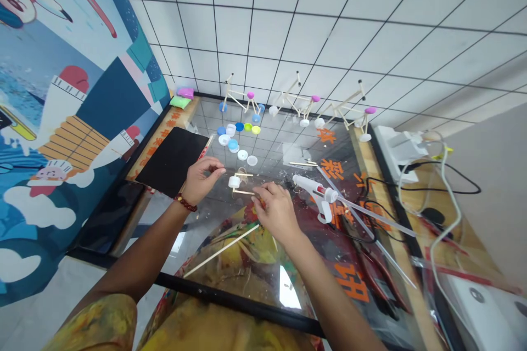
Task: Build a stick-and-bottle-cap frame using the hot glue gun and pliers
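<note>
My right hand [275, 209] pinches the end of a short wooden stick [244, 192]. The stick's other end meets a white bottle cap [234, 182], and another short stick [244, 175] lies just behind it. Left of the cap, apart from it, is my left hand [201, 178]. Its thumb and forefinger tips come close together; whether anything thin is between them is too small to see. A longer wooden stick [222, 250] lies on the glass tabletop in front of me. To the right rests a white glue gun [315, 192] with a clear glue stick near it.
Several loose bottle caps [242, 155] lie behind my hands. At the back stand three stick-and-cap figures [251, 96]. A black board [175, 159] is on the left; pliers [376, 277], cables and a white power strip [395, 148] are on the right.
</note>
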### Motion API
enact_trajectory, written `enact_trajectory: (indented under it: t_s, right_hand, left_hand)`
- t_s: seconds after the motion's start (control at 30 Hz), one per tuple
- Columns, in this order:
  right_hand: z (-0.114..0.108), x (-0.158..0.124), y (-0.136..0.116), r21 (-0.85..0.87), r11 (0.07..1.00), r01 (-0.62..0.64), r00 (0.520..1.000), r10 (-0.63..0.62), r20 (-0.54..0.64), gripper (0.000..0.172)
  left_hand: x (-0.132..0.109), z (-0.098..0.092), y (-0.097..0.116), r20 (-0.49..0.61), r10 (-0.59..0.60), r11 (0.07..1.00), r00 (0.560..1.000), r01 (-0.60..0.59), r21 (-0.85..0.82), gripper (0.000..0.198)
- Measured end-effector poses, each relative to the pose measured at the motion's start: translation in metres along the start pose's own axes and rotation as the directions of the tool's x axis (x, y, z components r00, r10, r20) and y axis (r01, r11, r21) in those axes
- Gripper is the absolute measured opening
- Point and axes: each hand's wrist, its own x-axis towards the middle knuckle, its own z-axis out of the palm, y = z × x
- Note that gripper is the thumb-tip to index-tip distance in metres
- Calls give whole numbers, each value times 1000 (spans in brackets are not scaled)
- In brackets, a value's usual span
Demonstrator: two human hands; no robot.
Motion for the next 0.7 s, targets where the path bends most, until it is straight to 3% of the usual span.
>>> enact_trajectory:
  t_s: [0.2, 0.37, 0.5, 0.6, 0.7]
  right_hand:
    - [-2, 5, 1, -26, 1000, 15, 999, -14, 32, 20]
    - [-33, -22, 4, 239, 970, 39, 996, -18, -87, 19]
    - [-47, -54, 8, 347, 937, 35, 991, 13, -137, 16]
    - [-43, -64, 12, 347, 938, 18, 993, 24, -117, 15]
    - [-33, -57, 14, 276, 961, 25, 996, 0, -87, 17]
  left_hand:
    - [-2, -3, 1, 97, -17, 1000, 995, 19, -20, 19]
    - [-3, -4, -4, -43, -166, 981, 985, 160, -108, 31]
    - [-1, -3, -7, -133, -209, 976, 969, 199, -85, 26]
    - [0, -2, -7, -138, -193, 981, 971, 189, -44, 21]
    - [0, -1, -4, -75, -102, 995, 992, 103, 8, 16]
